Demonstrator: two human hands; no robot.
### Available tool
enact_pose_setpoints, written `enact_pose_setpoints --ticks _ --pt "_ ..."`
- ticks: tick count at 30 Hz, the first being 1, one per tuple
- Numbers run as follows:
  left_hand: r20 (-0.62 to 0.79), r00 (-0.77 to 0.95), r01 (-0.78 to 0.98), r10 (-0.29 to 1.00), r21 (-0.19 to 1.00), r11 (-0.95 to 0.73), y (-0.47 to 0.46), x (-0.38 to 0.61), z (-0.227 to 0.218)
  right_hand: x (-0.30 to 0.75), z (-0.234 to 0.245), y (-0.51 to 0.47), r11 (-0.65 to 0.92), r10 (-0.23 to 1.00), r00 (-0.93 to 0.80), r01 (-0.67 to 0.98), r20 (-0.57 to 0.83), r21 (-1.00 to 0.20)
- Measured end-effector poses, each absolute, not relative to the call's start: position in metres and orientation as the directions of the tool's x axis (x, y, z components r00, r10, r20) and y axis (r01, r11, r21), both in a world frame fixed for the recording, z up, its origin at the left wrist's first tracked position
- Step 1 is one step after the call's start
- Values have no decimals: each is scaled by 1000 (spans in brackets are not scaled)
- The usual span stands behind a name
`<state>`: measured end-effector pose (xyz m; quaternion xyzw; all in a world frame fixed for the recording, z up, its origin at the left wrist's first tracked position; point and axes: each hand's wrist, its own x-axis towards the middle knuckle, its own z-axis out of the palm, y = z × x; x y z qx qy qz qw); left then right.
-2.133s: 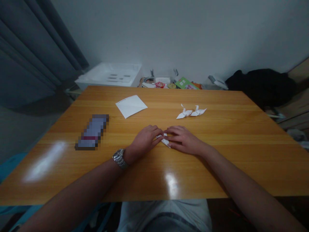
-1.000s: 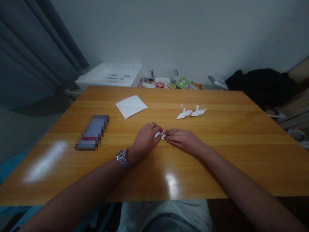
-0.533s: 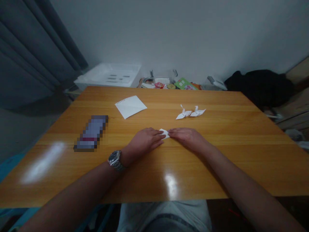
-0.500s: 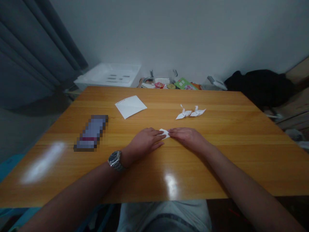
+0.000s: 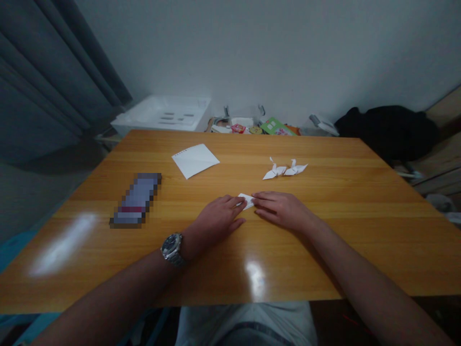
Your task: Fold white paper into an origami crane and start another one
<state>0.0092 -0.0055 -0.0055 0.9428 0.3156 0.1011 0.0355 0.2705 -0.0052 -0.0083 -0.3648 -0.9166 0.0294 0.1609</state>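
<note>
Grip: both hands lie palm down on the table (image 5: 324, 250), fingers stretched out and unclenched. Neither hand closes around anything. The left hand (image 5: 219, 218) rests its fingertips on the near left edge of a small folded white paper (image 5: 247, 199). The right hand (image 5: 283, 211) meets the same piece from the other side, fingertips on its right edge. The paper lies flat on the wood between the two sets of fingertips, near the middle of the tabletop. Most of it is covered, and its folds cannot be made out.

Pose: the left forearm comes in from the lower left, wrist straight, with a metal wristwatch (image 5: 171, 247) facing up. The right forearm comes in from the lower right, low over the table, hand angled inward toward the left.

Surroundings: two folded paper birds (image 5: 285, 169) sit side by side, touching, beyond the right hand and apart from it. A flat white sheet (image 5: 195, 160) lies beyond the left hand, farther back. A pixelated oblong object (image 5: 137, 199) lies well to the left. Past the far edge are a white tray (image 5: 163, 111), small clutter and a dark bundle (image 5: 389, 129).
</note>
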Motion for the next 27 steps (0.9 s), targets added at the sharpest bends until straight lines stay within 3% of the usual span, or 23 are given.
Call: enact_pose_setpoints --ticks 9,18,27 --pt "181 779 589 601 120 -799 -6 10 -9 272 -10 -3 739 674 -708 651 210 -174" --pt "177 815 537 551 125 -834 -3 9 -14 273 -11 0 731 682 -690 641 241 -233" --pt "169 763 599 624 178 -781 -15 14 -13 281 -15 2 674 739 -601 648 306 -355"
